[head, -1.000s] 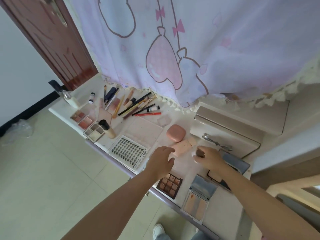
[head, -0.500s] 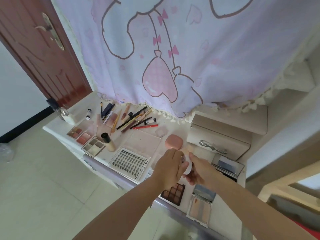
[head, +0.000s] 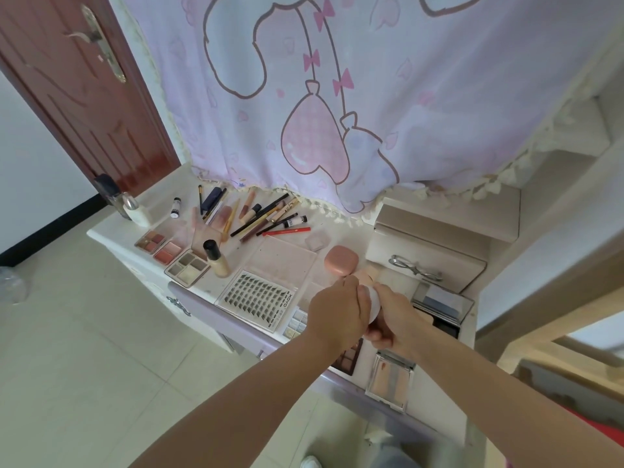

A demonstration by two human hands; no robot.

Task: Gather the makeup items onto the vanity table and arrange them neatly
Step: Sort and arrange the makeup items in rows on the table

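Observation:
Above the vanity table, both my hands meet around a small round white jar. My left hand grips it from the left and my right hand holds it from the right and below. Just behind them lie a pink sponge and a pink compact. A lash tray is to the left. A foundation bottle, eyeshadow palettes and a fan of pencils and brushes fill the left half. A brown palette is partly hidden under my hands.
A beige box holding an eyelash curler stands at the right, with a mirrored palette in front. An open mirrored compact lies at the front edge. A pink curtain hangs behind; a brown door is left.
My hands came together and lifted the white jar off the table. The camera tilted up, showing more curtain and door.

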